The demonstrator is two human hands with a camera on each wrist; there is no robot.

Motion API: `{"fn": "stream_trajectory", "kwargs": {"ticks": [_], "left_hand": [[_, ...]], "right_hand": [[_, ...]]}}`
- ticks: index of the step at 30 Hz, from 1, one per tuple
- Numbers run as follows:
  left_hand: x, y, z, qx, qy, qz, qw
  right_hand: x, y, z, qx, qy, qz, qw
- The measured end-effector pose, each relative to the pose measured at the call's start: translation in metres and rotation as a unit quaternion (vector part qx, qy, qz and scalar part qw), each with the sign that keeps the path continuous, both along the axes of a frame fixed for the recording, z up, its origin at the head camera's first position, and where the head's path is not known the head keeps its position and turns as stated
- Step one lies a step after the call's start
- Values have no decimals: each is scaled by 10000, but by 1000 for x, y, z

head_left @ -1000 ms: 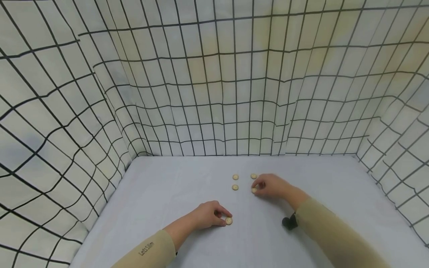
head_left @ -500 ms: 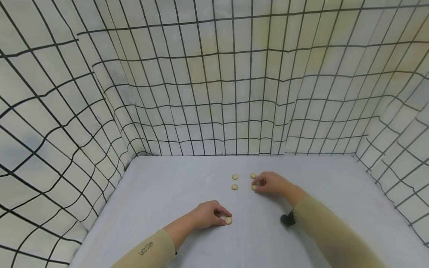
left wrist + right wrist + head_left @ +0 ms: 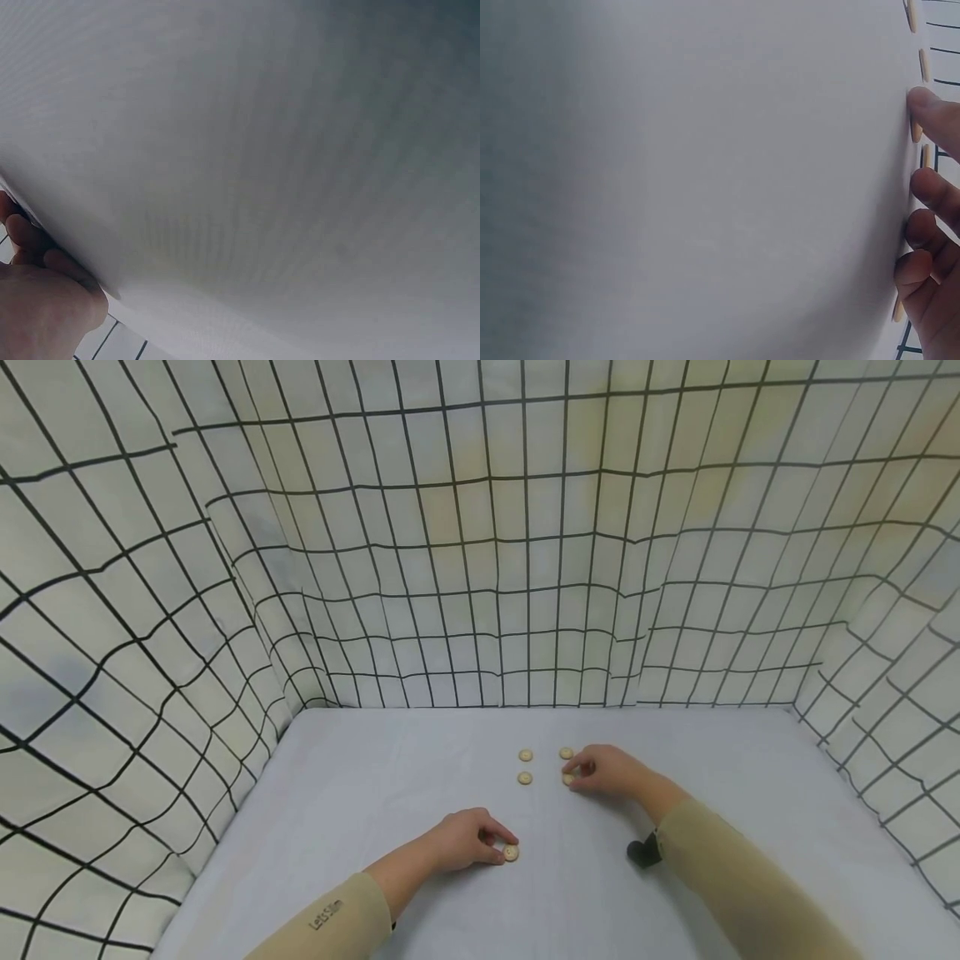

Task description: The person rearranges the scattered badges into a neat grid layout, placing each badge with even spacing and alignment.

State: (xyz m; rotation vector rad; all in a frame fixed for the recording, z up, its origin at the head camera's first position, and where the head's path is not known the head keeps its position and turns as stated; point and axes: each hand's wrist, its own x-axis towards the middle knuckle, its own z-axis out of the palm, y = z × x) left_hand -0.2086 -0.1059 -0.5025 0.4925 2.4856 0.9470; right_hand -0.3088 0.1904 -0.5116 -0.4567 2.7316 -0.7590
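In the head view, my left hand (image 3: 468, 841) rests low on the white tabletop, its thumb and index finger pinching the edge of a round cream button (image 3: 511, 852). Farther right, my right hand (image 3: 609, 770) pinches another cream button (image 3: 568, 779) flat against the table. One more button (image 3: 566, 752) lies just beyond it. Two others, a far button (image 3: 526, 755) and a nearer button (image 3: 525, 778), form a column to the left. From the right wrist, the thumb (image 3: 934, 116) overlaps the pinched button, and a pale disc edge (image 3: 899, 307) shows below the curled fingers.
The white table (image 3: 390, 760) is enclosed at the back and sides by white walls with a black grid (image 3: 480, 610). A small black device (image 3: 643, 852) hangs under the right wrist. White surface fills most of the left wrist view.
My right hand has slid its button slightly away, level with the nearer button on the left. The left hand and its button have stayed in place.
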Motion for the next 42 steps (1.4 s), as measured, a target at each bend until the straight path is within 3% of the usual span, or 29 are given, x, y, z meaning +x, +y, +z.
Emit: {"fn": "stream_trajectory", "kwargs": {"ticks": [22, 42], "left_hand": [[0, -1, 2, 1, -102, 36, 9999], [-1, 0, 2, -74, -79, 2, 9999]], "right_hand": [[4, 0, 0, -119, -19, -110, 9999], [-3, 31, 6, 97, 143, 3, 9999]]}}
